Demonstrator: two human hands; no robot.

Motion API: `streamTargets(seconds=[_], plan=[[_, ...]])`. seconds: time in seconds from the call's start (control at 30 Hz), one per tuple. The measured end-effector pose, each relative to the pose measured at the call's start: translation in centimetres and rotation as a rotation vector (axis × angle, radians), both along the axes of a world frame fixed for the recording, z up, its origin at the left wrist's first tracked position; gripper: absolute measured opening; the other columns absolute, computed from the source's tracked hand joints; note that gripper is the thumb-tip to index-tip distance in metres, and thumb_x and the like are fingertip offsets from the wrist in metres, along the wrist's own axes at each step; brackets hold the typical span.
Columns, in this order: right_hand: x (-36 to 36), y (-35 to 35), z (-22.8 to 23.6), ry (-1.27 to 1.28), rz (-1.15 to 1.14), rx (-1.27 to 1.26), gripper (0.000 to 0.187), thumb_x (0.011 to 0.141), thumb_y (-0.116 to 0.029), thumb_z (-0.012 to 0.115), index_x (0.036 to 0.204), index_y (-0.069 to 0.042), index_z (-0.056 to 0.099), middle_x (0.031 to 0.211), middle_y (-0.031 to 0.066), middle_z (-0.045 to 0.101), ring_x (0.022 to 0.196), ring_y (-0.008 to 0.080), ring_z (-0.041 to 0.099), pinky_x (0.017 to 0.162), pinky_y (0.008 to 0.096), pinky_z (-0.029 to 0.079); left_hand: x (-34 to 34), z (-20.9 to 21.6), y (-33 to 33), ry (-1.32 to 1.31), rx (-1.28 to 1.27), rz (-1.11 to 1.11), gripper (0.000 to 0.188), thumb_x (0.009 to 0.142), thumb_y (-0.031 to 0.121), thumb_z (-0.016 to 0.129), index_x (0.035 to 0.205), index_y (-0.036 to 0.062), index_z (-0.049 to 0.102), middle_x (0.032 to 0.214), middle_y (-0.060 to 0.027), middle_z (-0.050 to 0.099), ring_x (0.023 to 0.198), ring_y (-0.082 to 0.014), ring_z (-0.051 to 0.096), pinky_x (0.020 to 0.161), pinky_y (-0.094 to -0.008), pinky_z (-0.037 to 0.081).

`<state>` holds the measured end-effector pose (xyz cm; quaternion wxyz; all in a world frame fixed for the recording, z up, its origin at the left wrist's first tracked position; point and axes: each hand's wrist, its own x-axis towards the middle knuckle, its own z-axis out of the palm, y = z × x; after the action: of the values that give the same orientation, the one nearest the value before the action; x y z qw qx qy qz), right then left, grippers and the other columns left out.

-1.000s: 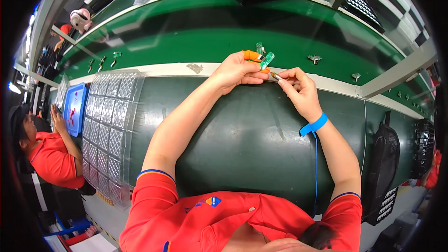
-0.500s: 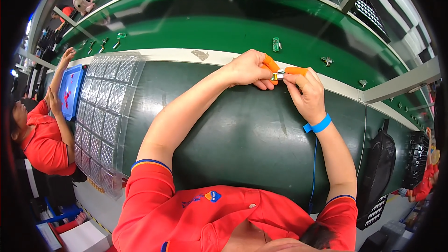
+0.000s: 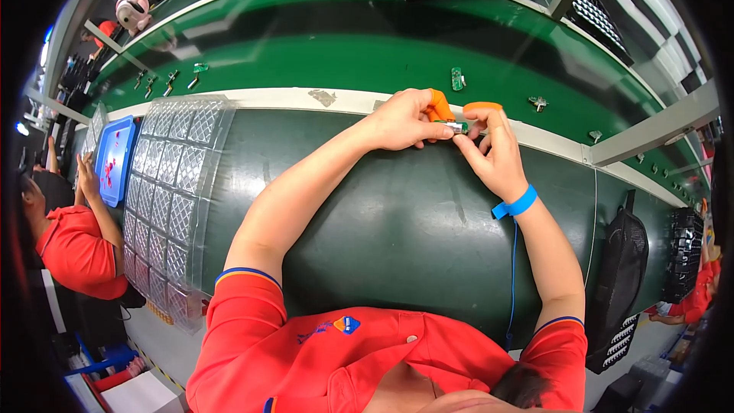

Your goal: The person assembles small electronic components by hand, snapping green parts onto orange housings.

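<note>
Both hands (image 3: 407, 120) (image 3: 498, 156) angle inward, left pinching a green-silver part (image 3: 456, 128), right curled beside it, grip unclear

I wear tube-shaped orange finger covers (image 3: 438, 105), a blue wrist strap (image 3: 520, 203) and a red fabric shirt (image 3: 306, 367). My small electronic part (image 3: 454, 128) is green and silver, the clear plastic tray (image 3: 190, 151) crosshatched.

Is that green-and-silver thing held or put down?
Held: the left hand grips the small green-and-silver electronic part between thumb and fingers. Whether the right hand touches it, I can't tell.
</note>
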<state>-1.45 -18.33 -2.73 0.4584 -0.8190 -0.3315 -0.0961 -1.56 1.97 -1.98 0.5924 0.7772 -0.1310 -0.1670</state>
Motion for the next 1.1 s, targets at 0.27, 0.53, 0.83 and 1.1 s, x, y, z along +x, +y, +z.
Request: streamTargets(seconds=[0.27, 0.53, 0.83, 1.1], plan=[[1.2, -1.2, -1.2, 0.461, 0.142, 0.075, 0.019, 0.085, -0.008, 0.060, 0.100, 0.002, 0.053, 0.084, 0.0013, 0.056, 0.068, 0.0043, 0.050, 0.057, 0.0181, 0.040, -0.6, -0.4, -1.0, -0.269, 0.148, 0.014, 0.022, 0.078, 0.013, 0.072, 0.090, 0.0013, 0.058, 0.072, -0.0017, 0.058, 0.063, -0.0076, 0.051, 0.057, -0.0240, 0.044], [0.8, -0.6, -0.7, 0.589, 0.069, 0.165, 0.030, 0.089, -0.020, 0.059, 0.111, -0.002, 0.050, 0.089, 0.0020, 0.059, 0.072, 0.0065, 0.056, 0.058, 0.0194, 0.044, -0.2, -0.2, -0.5, -0.376, 0.142, 0.186, 0.026, 0.077, 0.015, 0.071, 0.095, -0.0001, 0.059, 0.075, -0.0050, 0.061, 0.066, -0.0114, 0.056, 0.062, -0.0261, 0.046], [1.4, -0.2, -0.9, 0.587, 0.160, 0.103, 0.024, 0.091, -0.021, 0.054, 0.108, -0.004, 0.055, 0.098, 0.0031, 0.062, 0.073, 0.0068, 0.054, 0.062, 0.0207, 0.044, 2.9, -2.4, 6.7, -0.671, 0.708, 0.580, 0.024, 0.079, 0.005, 0.057, 0.103, 0.0038, 0.060, 0.098, -0.0141, 0.060, 0.098, -0.0314, 0.055, 0.084, -0.0374, 0.044], [0.8, -0.2, -1.4, 0.539, 0.163, 0.094, 0.019, 0.090, -0.014, 0.055, 0.103, 0.000, 0.057, 0.093, 0.0087, 0.065, 0.077, 0.0118, 0.061, 0.067, 0.0257, 0.051, 1.4, -0.9, 3.2, -0.535, 0.088, 0.342, 0.026, 0.089, 0.023, 0.057, 0.103, 0.0005, 0.056, 0.079, -0.0042, 0.059, 0.070, -0.0103, 0.056, 0.060, -0.0264, 0.047]])
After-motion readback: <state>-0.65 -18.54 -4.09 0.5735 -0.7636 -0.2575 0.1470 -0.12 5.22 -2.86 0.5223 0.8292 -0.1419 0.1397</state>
